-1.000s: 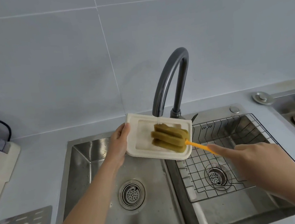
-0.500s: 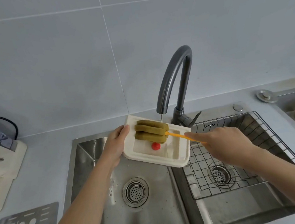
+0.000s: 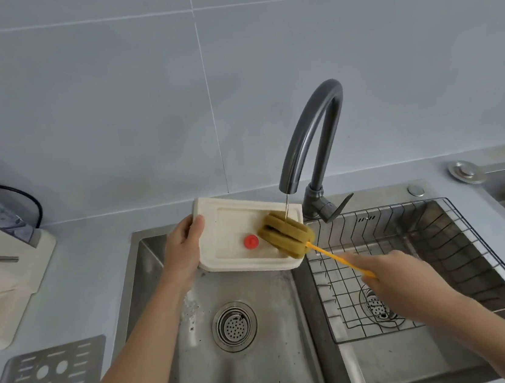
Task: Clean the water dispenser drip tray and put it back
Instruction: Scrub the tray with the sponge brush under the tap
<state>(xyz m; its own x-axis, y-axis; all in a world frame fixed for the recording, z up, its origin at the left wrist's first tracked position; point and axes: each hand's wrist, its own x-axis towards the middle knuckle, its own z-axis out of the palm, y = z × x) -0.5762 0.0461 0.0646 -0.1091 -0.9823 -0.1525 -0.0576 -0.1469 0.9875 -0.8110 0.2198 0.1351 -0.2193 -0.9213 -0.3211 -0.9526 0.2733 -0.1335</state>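
Scrubbing step: left hand (image 3: pixel 185 247) clamps the drip tray (image 3: pixel 233 225) at nine o'clock, right hand (image 3: pixel 396 282) grips the sponge brush (image 3: pixel 285 235) handle under the trickling faucet (image 3: pixel 311 139); next, rinse.

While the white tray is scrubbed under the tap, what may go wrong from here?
1. The left hand grips the wet white plastic drip tray by one end only; it may slip into the steel sink.
2. The thin water stream lands on the green sponge brush held by the right hand and may splash outward.
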